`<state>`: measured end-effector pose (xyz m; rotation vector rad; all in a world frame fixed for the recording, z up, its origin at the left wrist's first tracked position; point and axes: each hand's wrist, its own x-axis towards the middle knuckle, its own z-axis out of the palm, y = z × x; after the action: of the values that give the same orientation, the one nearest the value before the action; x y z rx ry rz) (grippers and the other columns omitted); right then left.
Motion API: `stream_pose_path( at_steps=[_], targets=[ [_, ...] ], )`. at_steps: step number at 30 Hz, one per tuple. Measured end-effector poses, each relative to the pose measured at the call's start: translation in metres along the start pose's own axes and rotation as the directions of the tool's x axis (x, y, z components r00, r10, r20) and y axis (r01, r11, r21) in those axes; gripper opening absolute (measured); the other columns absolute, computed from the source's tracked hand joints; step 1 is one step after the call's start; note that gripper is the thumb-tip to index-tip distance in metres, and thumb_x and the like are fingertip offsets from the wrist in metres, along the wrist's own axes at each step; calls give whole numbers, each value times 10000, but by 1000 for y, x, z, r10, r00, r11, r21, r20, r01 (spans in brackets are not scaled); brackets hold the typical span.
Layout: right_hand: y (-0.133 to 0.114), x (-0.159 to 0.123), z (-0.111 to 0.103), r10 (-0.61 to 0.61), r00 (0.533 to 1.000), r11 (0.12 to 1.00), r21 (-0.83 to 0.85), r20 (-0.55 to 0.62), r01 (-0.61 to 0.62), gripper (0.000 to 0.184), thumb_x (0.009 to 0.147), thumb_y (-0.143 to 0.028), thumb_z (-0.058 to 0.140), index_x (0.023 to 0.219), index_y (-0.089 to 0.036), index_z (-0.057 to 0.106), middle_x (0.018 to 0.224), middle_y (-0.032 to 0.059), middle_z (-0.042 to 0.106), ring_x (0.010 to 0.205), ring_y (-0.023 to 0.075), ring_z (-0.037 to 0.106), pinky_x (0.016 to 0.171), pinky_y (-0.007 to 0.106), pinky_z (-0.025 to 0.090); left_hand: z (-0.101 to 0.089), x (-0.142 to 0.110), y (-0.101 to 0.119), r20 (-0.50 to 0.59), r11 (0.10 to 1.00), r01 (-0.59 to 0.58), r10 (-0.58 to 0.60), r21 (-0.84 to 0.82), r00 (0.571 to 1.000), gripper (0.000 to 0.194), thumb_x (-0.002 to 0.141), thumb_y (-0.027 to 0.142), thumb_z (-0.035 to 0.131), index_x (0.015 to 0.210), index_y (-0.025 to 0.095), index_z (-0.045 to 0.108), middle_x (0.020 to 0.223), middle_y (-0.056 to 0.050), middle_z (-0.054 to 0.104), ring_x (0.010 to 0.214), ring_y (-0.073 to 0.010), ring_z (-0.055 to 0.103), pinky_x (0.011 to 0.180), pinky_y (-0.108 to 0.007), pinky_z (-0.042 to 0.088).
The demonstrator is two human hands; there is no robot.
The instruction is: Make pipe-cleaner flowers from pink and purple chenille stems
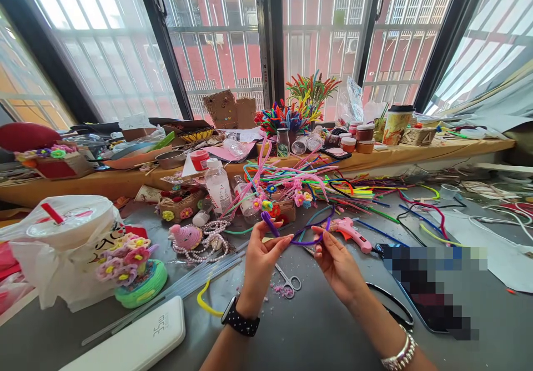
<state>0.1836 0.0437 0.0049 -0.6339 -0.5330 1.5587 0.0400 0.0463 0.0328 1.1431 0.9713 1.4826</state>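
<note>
A purple pipe cleaner (270, 224), bent into loops, is stretched between my two hands above the grey table. My left hand (263, 257), with a black dotted watch band at the wrist, pinches it near a folded, doubled part. My right hand (338, 260) pinches another part where it curves into a loop. Below and between the hands lie small scissors (288, 282) with pink fuzz scraps (283, 291) beside the handles. Just beyond my right hand rests a pink glue gun (352, 234). The pipe cleaner's ends are partly hidden by my fingers.
Left stand a bagged drink cup (70, 249), a fuzzy flower pot (140, 285) and a white power bank (137, 337). Many coloured pipe cleaners (350, 190) are heaped behind my hands, near a plastic bottle (217, 187). A phone (416, 287) lies right.
</note>
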Motion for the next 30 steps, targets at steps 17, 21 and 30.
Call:
stream_pose_path(
  at_steps=[17, 21, 30],
  targets=[
    [-2, -8, -3, -342, 741, -2, -789, 578, 615, 203, 834, -207, 365, 916, -186, 549, 792, 64, 558, 745, 181, 538, 659, 276, 423, -3, 2, -3, 65, 999, -19, 17, 30, 998, 377, 605, 166, 661, 919, 187, 452, 975, -40, 543, 751, -159, 630, 698, -273, 499],
    [0, -5, -5, -319, 706, -137, -768, 632, 626, 223, 842, -179, 321, 913, -184, 533, 766, 69, 551, 686, 173, 542, 606, 267, 437, -3, 1, -1, 69, 999, -36, 35, 23, 997, 357, 619, 168, 650, 919, 187, 458, 992, -45, 532, 778, -169, 624, 706, -284, 495],
    [1, -2, -6, -265, 701, -182, -748, 662, 638, 227, 842, -175, 319, 891, -188, 541, 724, 55, 548, 636, 161, 547, 570, 247, 445, -8, 2, 1, 94, 997, -71, 69, 16, 993, 355, 635, 165, 638, 931, 195, 444, 980, -41, 537, 833, -210, 622, 721, -307, 500]
  ],
)
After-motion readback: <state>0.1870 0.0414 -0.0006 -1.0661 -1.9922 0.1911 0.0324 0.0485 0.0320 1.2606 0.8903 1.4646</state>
